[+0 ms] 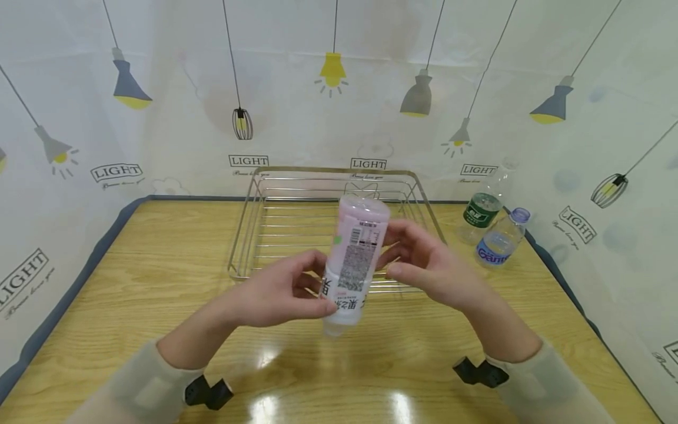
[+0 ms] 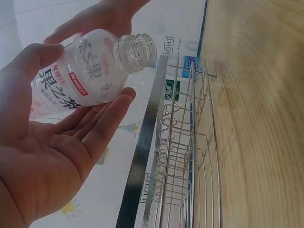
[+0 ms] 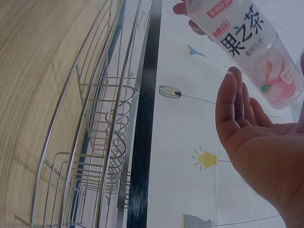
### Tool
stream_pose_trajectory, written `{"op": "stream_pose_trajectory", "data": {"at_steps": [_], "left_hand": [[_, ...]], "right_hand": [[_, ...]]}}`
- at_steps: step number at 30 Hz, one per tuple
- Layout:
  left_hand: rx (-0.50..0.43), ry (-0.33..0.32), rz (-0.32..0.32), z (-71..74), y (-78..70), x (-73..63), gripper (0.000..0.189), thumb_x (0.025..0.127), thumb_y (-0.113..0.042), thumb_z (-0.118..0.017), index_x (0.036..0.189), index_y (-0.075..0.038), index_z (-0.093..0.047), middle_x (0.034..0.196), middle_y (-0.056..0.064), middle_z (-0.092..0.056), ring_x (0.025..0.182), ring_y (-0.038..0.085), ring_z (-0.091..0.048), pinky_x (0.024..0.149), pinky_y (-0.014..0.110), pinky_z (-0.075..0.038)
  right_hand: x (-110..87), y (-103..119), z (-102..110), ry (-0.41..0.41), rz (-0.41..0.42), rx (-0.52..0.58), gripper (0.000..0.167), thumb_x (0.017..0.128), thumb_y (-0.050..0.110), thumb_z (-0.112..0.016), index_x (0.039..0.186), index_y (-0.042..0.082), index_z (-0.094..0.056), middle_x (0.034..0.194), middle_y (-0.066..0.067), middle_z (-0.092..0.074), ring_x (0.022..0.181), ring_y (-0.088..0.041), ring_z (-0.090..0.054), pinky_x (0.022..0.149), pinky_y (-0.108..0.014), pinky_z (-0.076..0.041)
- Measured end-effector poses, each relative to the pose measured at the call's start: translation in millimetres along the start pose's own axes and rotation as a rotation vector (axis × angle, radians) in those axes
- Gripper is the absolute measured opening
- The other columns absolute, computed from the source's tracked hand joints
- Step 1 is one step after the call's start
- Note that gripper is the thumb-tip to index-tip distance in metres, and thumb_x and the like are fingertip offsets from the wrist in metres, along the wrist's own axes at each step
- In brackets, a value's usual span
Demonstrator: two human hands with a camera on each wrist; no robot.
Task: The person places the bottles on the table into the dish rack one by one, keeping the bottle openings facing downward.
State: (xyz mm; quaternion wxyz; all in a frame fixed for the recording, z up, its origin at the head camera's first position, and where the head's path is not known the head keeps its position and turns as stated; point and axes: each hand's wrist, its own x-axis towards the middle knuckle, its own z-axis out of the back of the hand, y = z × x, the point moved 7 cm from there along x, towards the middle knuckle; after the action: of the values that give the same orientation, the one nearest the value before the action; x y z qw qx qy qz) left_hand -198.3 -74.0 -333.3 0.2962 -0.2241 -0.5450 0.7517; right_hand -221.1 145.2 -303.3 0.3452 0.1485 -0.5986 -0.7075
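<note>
A clear plastic drink bottle (image 1: 354, 253) with a pink and white label is held over the front of the wire basket, tilted, base up and neck down. My left hand (image 1: 278, 291) grips it near the neck end, thumb across the label and fingers behind. In the left wrist view the bottle's threaded mouth (image 2: 138, 52) shows no cap. My right hand (image 1: 436, 268) is at the base end, its fingers loosely bent with the fingertips right at the bottle's side. Peaches are printed on the label's lower part (image 3: 275, 71), seen in the right wrist view.
A metal wire basket (image 1: 239, 235) stands on the wooden table (image 1: 159, 247) against the back wall sheet. To its right stand a clear bottle with a green label (image 1: 481, 210) and a shorter bottle with a blue label and purple mouth (image 1: 500, 238).
</note>
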Motion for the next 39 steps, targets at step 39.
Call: {"op": "stream_pose_trajectory", "data": {"at_steps": [39], "left_hand": [[-0.092, -0.048, -0.037, -5.7, 4.0, 9.4, 0.054, 0.104, -0.018, -0.078, 0.149, -0.001, -0.053, 0.138, 0.019, -0.064, 0.118, 0.028, -0.073, 0.102, 0.042, -0.063]], "right_hand": [[10.0, -2.6, -16.0, -0.032, -0.057, -0.087, 0.078, 0.102, 0.008, -0.077, 0.166, 0.005, -0.034, 0.145, -0.02, -0.063, 0.118, -0.029, -0.07, 0.099, -0.038, -0.063]]}}
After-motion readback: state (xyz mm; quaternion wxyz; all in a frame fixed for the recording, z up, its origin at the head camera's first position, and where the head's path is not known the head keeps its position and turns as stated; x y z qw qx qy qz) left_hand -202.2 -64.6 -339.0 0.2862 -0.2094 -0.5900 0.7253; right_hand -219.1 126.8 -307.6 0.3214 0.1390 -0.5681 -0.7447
